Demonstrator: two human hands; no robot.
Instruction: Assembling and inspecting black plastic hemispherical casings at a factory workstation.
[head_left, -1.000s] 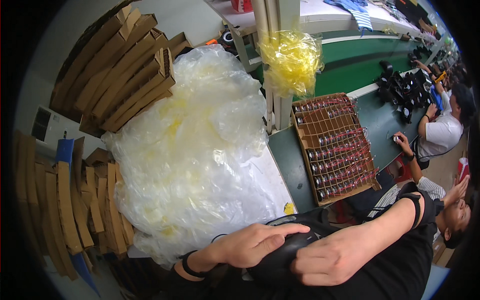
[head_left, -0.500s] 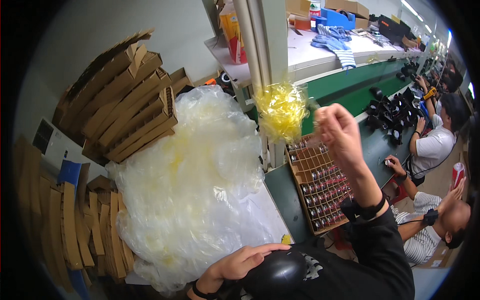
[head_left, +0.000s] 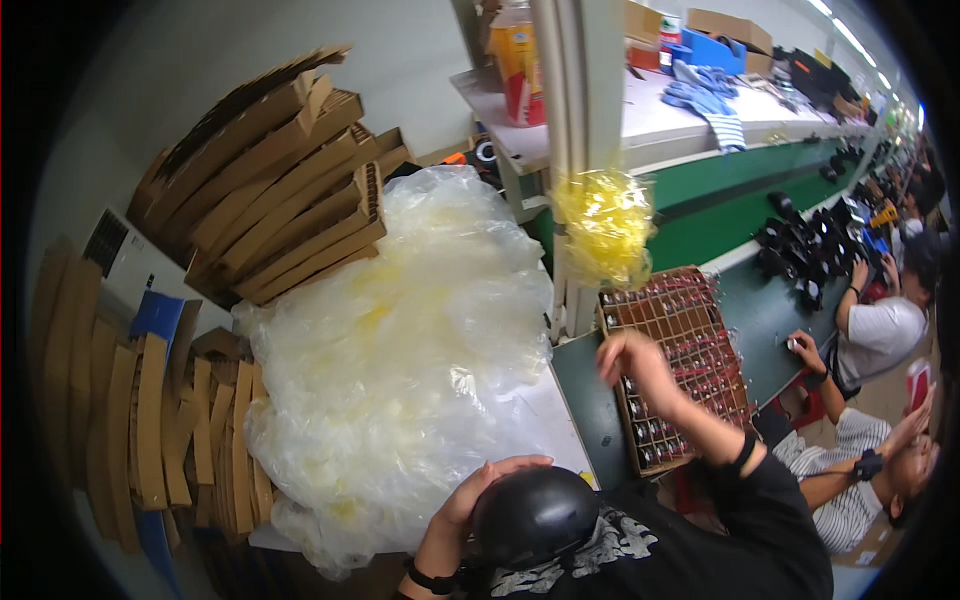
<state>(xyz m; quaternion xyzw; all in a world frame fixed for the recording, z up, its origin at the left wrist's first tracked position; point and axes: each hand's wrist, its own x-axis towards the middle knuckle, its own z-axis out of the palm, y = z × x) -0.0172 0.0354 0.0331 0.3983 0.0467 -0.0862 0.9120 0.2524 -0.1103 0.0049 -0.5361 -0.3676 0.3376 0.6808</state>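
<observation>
— So, which step is this?

— I judge it a fetching step. The left hand (head_left: 470,500) steadies a black dome (head_left: 535,515) near the body, at the bottom middle. Its fingers (head_left: 500,466) lie together, curved over the dome's left side and pressed to the shell.

— And the right hand (head_left: 630,360)?

— Raised over the near left corner of a cardboard tray (head_left: 655,283), to the right of the dome and a little farther off. The tray is split into cells holding small dark parts (head_left: 700,350). The hand is blurred. Its fingers droop downward, loosely curled, but I cannot tell whether they pinch a part or hang empty.

— Does the hand touch the tray?

— It seems to be above it, not on it. I cannot say more than that.

— What does a next move call for?

— As I see it, a fine pinch. The cells are narrow and the parts sit close, so the fingertips must go straight down into one cell without catching the dividers. The left hand needs a firm hold, since the round shell could roll against the body.

— Anything in the way?

— A big heap of clear bags (head_left: 400,340) fills the table to the left, touching nothing in hand. A yellow bundle (head_left: 605,225) hangs on the post beyond the tray. Flat cardboard (head_left: 280,190) is stacked far left. Other people (head_left: 880,330) sit along the green bench (head_left: 770,320) at the right, well apart from both hands.
</observation>
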